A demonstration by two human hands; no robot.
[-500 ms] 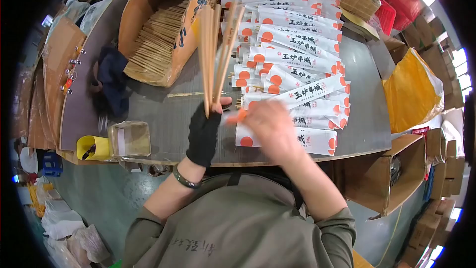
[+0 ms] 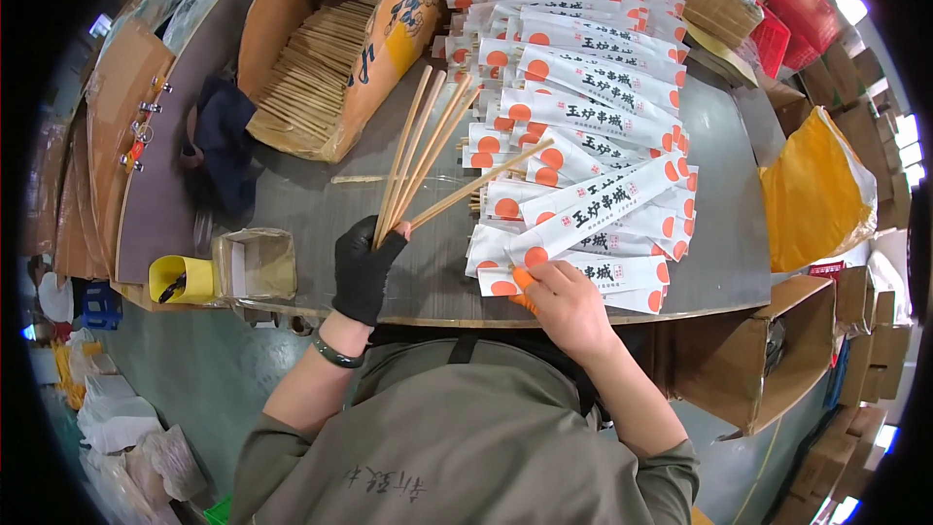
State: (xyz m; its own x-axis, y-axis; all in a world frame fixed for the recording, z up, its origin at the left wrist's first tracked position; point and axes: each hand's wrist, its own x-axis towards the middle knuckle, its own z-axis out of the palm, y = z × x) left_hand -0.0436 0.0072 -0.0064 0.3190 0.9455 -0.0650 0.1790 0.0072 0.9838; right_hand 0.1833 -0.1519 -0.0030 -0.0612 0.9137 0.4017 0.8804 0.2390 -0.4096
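Note:
My left hand point(image 2: 369, 267), in a black fingerless glove, is closed around the lower ends of several wooden chopsticks point(image 2: 420, 151). They fan upward, and one pair leans far over to the right, across the paper sleeves. My right hand point(image 2: 569, 306), with orange covers on its fingertips, pinches near the lower left end of a slanted white paper chopstick sleeve point(image 2: 595, 206) with orange-red dots. Its fingertips partly hide that end. Beneath and beyond lie many more such sleeves point(image 2: 588, 115) in an overlapping pile, with chopstick ends showing at some left edges.
An open carton point(image 2: 406, 34) of loose chopsticks lies on its side at the far left of the table point(image 2: 724, 224). Dark cloth point(image 2: 224, 151), a yellow container point(image 2: 183, 284) and a small clear box point(image 2: 255, 269) sit left. A yellow bag point(image 2: 816, 190) and open carton point(image 2: 753, 355) stand right.
My left hand has moved down and left, and its chopsticks have spread apart. My right hand has come down to the slanted sleeve, which now lies lower and nearer me.

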